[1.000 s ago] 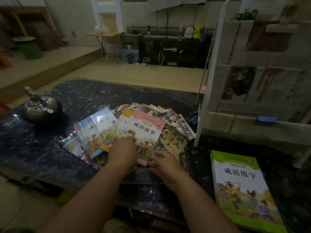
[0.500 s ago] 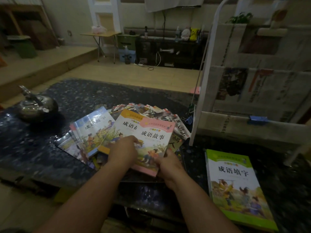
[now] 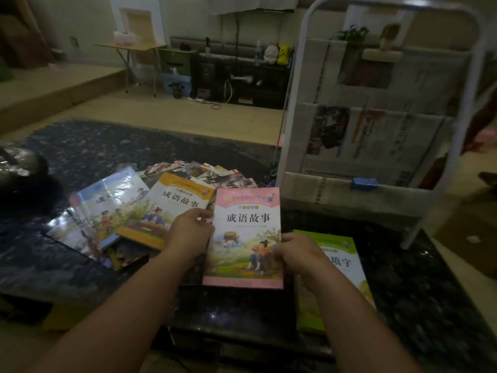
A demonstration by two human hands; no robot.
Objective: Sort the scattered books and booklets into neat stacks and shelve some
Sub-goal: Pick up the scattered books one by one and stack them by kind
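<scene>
Pink thin paperback book [image 3: 246, 232] over near edge of dark speckled tabletop [image 3: 80, 146]; left hand [image 3: 188, 232] fingers pinch its left edge, right hand [image 3: 298, 254] fingers clamp right edge. Probably light, floppy, glossy-slick; side-edge hold suits.

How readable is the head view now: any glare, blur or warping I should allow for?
Head view: dim overall, table dark; glare washes out the blue book title; pink book reads sharp; wide lens bows the white rack frame; kettle at left edge blurred.
</scene>
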